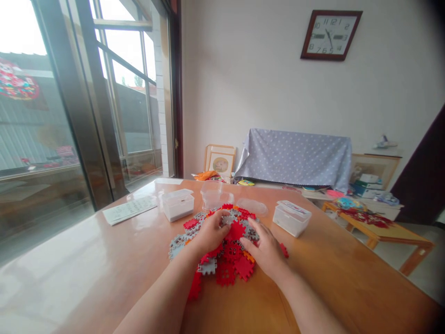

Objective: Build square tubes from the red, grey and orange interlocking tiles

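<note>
On the glossy table (347,269) lies a heap of toothed tiles (225,273); the right hand (266,248) spreads its fingers, the left hand (210,234) curls, and between, nearer the left, sits a red tile (237,230), pinched or not I cannot tell.

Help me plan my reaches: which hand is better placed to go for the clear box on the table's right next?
Likely the right: the right hand is nearer the clear box, while the left hand is farther left, over the toothed pieces.
</note>
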{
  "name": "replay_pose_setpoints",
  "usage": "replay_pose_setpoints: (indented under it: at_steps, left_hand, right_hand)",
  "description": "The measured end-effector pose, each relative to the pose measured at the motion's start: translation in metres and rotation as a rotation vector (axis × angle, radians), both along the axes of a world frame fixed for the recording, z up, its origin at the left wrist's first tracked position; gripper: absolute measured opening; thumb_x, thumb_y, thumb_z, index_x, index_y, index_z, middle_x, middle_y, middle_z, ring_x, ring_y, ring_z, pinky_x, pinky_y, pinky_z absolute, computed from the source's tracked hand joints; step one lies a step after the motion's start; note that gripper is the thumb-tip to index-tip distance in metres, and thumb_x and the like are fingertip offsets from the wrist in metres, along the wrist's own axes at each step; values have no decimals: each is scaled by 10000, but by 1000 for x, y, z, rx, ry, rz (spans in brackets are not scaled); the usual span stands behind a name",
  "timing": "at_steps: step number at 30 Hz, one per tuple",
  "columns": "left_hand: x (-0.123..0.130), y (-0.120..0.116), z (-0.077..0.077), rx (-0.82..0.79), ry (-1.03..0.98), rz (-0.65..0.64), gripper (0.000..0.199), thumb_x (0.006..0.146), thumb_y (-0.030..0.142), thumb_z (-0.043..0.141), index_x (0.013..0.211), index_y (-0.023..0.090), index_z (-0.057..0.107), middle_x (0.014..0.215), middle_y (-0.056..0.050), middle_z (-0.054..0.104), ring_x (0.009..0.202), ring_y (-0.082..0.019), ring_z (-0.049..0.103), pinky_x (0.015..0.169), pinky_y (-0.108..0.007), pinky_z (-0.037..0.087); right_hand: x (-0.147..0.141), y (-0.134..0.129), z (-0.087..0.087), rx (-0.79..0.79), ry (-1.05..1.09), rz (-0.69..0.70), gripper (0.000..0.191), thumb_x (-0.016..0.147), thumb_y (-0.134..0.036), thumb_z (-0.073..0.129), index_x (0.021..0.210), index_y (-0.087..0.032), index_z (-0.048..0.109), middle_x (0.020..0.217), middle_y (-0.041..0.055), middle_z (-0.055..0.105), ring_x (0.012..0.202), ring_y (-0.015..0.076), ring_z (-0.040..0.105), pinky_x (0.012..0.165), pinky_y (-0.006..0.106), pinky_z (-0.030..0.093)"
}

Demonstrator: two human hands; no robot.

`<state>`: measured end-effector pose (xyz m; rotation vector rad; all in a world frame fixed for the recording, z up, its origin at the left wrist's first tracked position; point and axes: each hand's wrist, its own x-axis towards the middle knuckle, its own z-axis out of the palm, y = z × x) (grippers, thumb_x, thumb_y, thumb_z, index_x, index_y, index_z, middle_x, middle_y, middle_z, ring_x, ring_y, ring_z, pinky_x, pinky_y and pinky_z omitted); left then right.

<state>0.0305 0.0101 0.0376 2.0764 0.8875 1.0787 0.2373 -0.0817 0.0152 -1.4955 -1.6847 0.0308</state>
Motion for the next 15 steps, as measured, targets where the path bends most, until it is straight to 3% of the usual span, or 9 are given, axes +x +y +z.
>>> replay_pose_setpoints:
  at_steps: [3,7,10,15]
  left_hand:
    - [6,-7,3,-93,-84,-102,363,832,264,627,1184,186,579,883,1,625,768,-138,556,730,-256,455]
    - [10,-15,9,-188,-116,-198,363,851,293,619,1189,178,552,807,21,582,704,-124,528,658,-240,430]
    - [6,-12,11,-112,5,-100,322,872,308,581,1169,185,585,804,9,608,710,-138,546,666,-254,427]
    - [-6,1,7,71,278,109,265,881,291,537,1118,231,639,856,-19,675,762,-177,602,694,-277,432]
  right_hand:
    - [-11,-3,5,38,-67,17,664,840,-427,691,1452,-293,470,1405,89,562,1315,292,519,1099,471,464]
    - [-10,-1,6,55,-104,10,590,839,-349,670,1405,-260,531,1315,105,602,1260,282,555,1093,443,465]
    - [16,2,5,27,-47,7,557,826,-322,656,1371,-250,565,1301,96,623,1238,264,575,1093,419,457]
    - [89,4,-5,-139,187,-89,526,771,-317,661,1284,-206,627,1275,98,677,1181,273,626,1057,425,469]
